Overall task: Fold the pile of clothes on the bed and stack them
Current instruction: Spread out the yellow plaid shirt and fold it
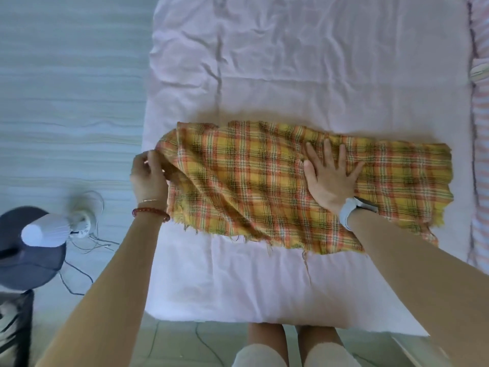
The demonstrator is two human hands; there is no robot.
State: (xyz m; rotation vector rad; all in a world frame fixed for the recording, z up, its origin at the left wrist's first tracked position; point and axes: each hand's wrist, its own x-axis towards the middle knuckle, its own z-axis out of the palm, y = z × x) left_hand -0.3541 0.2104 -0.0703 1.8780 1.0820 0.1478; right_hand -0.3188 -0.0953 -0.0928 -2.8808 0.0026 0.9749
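A yellow and orange plaid cloth (251, 181) lies spread lengthwise across the bed (264, 75), folded into a long band with frayed edges. My left hand (148, 176) pinches the cloth's left end at the bed's left edge, fingers curled round the fabric. My right hand (329, 176) lies flat on the cloth right of its middle, fingers spread and pressing down. No other clothes show on the bed.
The bed has a wrinkled pale pink sheet. A striped pillow or cover (480, 154) runs along the right edge. On the tiled floor to the left stand a small white fan (84, 215) with cables and a dark round object (29, 250).
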